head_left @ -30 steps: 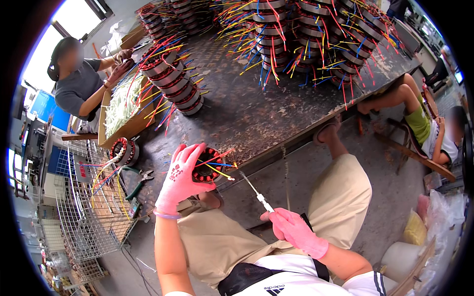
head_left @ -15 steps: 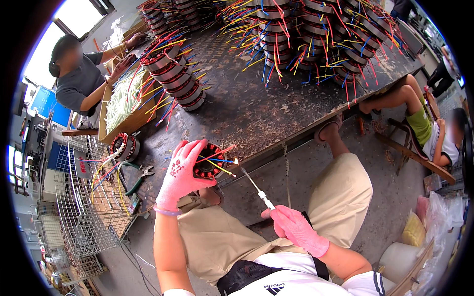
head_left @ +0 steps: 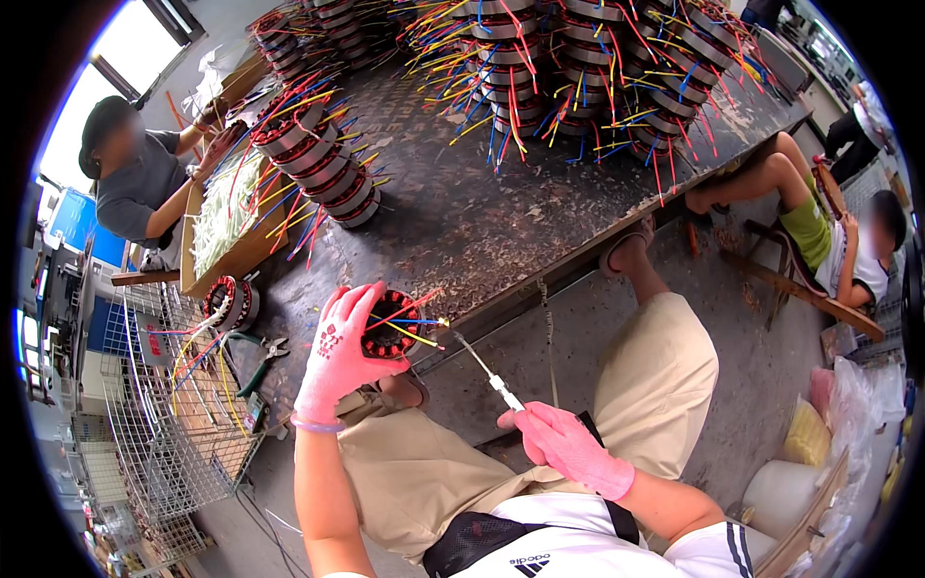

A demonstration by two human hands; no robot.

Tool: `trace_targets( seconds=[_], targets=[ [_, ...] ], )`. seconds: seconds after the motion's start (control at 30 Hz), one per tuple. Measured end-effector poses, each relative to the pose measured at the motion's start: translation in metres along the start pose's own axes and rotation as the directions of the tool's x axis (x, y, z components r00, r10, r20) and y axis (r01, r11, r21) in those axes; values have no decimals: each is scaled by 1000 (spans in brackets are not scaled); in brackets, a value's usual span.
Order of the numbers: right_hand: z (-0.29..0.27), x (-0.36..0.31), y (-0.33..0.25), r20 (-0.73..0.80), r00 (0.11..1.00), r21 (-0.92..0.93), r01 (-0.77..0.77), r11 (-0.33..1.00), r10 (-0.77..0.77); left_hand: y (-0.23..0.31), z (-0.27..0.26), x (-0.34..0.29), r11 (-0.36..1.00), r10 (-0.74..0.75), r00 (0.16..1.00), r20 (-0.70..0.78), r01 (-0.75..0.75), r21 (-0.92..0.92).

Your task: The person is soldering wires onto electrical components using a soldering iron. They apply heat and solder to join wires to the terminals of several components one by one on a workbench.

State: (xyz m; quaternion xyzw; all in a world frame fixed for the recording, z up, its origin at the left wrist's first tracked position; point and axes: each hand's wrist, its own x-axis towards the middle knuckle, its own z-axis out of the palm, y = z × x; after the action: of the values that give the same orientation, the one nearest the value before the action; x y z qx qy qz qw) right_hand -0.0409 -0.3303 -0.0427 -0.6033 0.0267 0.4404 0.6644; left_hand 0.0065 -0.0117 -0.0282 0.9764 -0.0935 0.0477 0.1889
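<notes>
My left hand [head_left: 339, 349], in a pink glove, grips a motor stator [head_left: 372, 345] with red windings at the table's near edge. Red, blue and yellow leads [head_left: 416, 322] stick out of the stator to the right, and a small pale spot shows at the end of one. My right hand [head_left: 575, 451], also gloved in pink, is closed round what looks like a soldering iron [head_left: 497, 383] with a white handle and thin metal shaft. Its tip lies just below and right of the lead ends, apparently apart from them.
Another stator [head_left: 231, 303] and green-handled pliers [head_left: 262, 368] lie to the left. Stacked stators [head_left: 323, 169] with loose leads stand beyond, near a box of pale tubes [head_left: 226, 222]. More stacks [head_left: 588, 77] fill the far side. One person sits at left, another at right.
The whole view has shifted slightly. My hands keep their holds on the stator and the soldering iron, and the iron's tip stays near the lead ends. The person at left has moved their hands.
</notes>
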Motion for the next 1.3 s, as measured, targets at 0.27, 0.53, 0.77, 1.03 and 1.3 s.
trace_targets(
  seconds=[0.27,0.53,0.77,1.03,1.3],
  targets=[
    [1,-2,-7,-13,999,2,-45,999,45,5,-2,0,1000,-5,1000,-7,5,1],
    [1,-1,-7,-18,1000,2,-25,1000,26,3,-1,0,1000,-6,1000,-7,6,0],
    [2,-3,-8,-17,999,15,-37,999,37,3,1,-1,1000,-8,1000,-18,8,-1],
    [1,-3,-7,-20,997,27,-68,997,69,3,1,0,1000,7,1000,-23,-7,-1],
    [1,-3,-9,-15,999,-4,-50,999,50,3,1,0,1000,10,999,-30,-10,4]
  ],
)
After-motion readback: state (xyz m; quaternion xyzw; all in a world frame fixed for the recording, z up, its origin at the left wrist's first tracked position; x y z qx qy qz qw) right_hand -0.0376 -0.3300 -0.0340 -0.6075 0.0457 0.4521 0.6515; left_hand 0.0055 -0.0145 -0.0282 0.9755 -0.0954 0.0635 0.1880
